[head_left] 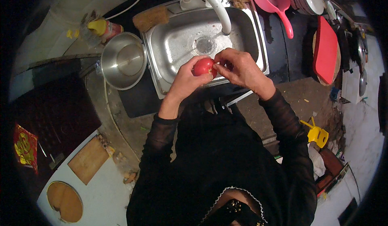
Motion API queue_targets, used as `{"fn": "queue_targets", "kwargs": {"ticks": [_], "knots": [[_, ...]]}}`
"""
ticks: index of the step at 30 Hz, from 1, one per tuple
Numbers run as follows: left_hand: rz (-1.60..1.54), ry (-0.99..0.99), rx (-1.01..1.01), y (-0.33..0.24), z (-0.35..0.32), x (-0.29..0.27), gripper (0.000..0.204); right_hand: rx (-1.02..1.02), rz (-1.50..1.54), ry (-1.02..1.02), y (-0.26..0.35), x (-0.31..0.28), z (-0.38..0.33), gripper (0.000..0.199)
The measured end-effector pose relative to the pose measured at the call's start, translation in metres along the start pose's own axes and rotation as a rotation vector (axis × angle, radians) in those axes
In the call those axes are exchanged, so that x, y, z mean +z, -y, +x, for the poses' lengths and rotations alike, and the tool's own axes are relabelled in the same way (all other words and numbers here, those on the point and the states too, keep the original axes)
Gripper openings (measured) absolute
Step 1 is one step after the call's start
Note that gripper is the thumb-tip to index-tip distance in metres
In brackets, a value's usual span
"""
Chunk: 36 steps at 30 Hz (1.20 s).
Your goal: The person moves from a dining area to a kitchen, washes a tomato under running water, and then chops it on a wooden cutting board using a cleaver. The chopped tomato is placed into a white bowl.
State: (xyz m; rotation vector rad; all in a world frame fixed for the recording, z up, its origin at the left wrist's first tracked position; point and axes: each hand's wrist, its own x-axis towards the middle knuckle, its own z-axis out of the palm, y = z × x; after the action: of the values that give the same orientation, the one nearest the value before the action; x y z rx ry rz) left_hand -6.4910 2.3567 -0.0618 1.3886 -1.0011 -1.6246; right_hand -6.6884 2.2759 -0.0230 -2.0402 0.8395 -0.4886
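Observation:
My left hand (186, 79) cups a red tomato (204, 66) from below and the left, over the front edge of a steel sink (161, 52). My right hand (240, 68) comes in from the right, with its fingertips pinching at the top of the tomato. Both forearms wear sheer black sleeves. A white tap (216, 6) curves over the basin, and the round drain (204, 45) sits just beyond the tomato.
A steel bowl (123, 60) stands left of the sink. A brown scrubbing pad (150, 18) lies at the back left, a pink ladle (275, 4) at the back right. A red cutting board (326, 50) leans at the right. A yellow tool (317, 134) lies on the floor.

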Motion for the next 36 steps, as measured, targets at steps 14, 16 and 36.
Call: {"fn": "queue_targets", "kwargs": {"ticks": [14, 16, 36], "knots": [[-0.053, 0.154, -0.202, -0.012, -0.005, -0.001, 0.048, 0.057, 0.075, 0.091, -0.009, 0.000, -0.002, 0.017], [-0.153, 0.165, -0.140, -0.010, -0.005, -0.002, 0.051, 0.112, 0.088, 0.066, -0.005, -0.003, 0.001, 0.016], [-0.034, -0.040, 0.111, 0.006, 0.003, -0.005, 0.053, 0.091, 0.138, 0.018, 0.006, -0.007, 0.003, 0.017]]}}
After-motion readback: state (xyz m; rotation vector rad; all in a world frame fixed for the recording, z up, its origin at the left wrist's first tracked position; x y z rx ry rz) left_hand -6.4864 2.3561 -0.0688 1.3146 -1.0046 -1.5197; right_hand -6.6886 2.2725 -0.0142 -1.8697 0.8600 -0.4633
